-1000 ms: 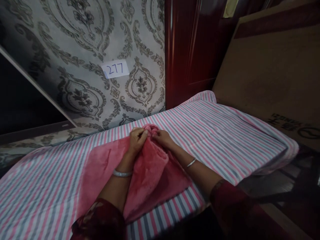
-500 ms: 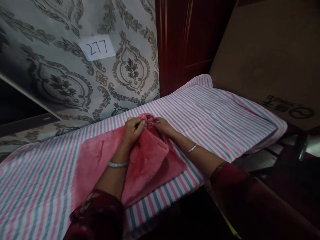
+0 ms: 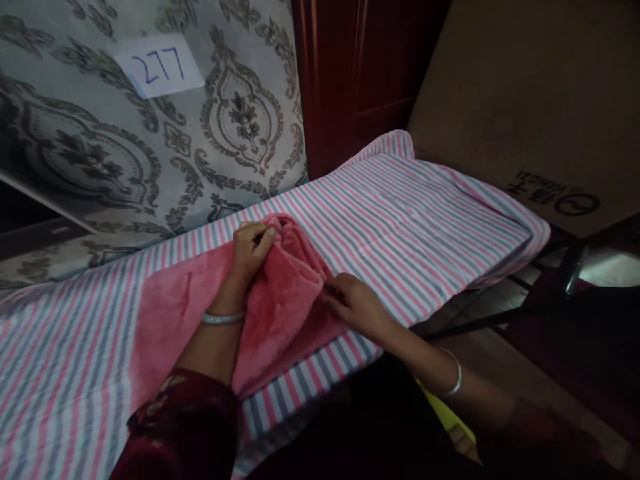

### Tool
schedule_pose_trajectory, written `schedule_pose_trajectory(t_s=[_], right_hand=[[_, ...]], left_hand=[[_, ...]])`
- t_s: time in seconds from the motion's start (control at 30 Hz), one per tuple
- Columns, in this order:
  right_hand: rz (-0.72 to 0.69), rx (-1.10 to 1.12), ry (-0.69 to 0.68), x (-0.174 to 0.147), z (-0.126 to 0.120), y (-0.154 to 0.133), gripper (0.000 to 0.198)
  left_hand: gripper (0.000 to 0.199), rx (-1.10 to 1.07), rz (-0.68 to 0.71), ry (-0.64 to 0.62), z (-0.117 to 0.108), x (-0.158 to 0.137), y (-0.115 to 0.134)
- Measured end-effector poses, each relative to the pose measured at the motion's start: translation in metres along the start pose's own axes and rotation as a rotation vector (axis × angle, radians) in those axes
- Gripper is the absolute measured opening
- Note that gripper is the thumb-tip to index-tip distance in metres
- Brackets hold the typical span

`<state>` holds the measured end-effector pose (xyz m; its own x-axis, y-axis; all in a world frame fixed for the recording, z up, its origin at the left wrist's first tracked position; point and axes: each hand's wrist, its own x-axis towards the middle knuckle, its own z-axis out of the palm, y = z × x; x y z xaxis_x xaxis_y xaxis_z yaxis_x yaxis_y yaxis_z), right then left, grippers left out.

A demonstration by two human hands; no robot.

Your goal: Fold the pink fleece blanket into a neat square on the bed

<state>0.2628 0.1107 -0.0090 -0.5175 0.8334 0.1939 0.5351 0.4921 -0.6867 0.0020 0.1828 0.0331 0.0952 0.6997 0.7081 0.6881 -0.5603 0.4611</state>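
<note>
A pink plush cloth (image 3: 283,293) lies partly folded over itself on a striped sheet. Its upper edge is gathered in the fist of my left hand (image 3: 251,247), thumb pressed against the fingers. Beside that grip, the cloth stands up in a few soft folds. At the right corner of the raised layer, my right hand (image 3: 355,303) has its fingers curled in at the cloth's edge; the fingertips are partly hidden and dark. A flat pink part (image 3: 173,300) spreads out to the left of my left forearm. Each wrist wears a bangle.
The striped sheet (image 3: 400,213) covers a long narrow surface along the patterned wall (image 3: 185,147). A paper marked 277 (image 3: 159,65) is on the wall. Behind stand a dark red wooden panel (image 3: 340,87) and a large cardboard box (image 3: 505,87). Something yellow (image 3: 447,413) shows below my right forearm.
My right hand has moved from the gathered top edge, near my left hand, down and right to the cloth's right corner. The folds there have spread out. My left hand keeps its grip.
</note>
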Motion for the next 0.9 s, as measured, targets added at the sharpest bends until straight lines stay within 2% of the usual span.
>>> schedule_pose_trajectory(t_s=[0.17,0.3,0.47,0.53,0.63,0.8,0.9], right_hand=[[0.083,-0.159,-0.014,-0.004,0.002,-0.008,0.035],[0.129,-0.213,-0.042,-0.003,0.006,-0.012,0.021],[0.06,-0.128,0.017,-0.003,0.01,-0.011,0.015],[0.087,-0.011,0.016,-0.003,0.01,-0.007,0.022],[0.15,0.114,0.001,-0.004,0.006,-0.002,0.042],[0.168,0.019,-0.075,-0.007,-0.001,-0.005,0.067],[0.168,-0.028,-0.089,-0.01,-0.002,-0.009,0.062]], left_hand=[[0.048,0.013,0.013,-0.014,0.001,0.002,-0.003],[0.047,0.007,0.025,-0.012,0.001,0.002,-0.002],[0.047,0.01,0.006,-0.019,0.0,0.003,0.001],[0.046,0.008,0.004,-0.018,0.0,0.002,0.001],[0.046,0.015,-0.013,-0.021,0.0,0.002,0.001],[0.046,0.027,-0.027,-0.028,-0.001,0.001,0.002],[0.046,0.022,-0.025,-0.028,-0.001,0.001,0.001]])
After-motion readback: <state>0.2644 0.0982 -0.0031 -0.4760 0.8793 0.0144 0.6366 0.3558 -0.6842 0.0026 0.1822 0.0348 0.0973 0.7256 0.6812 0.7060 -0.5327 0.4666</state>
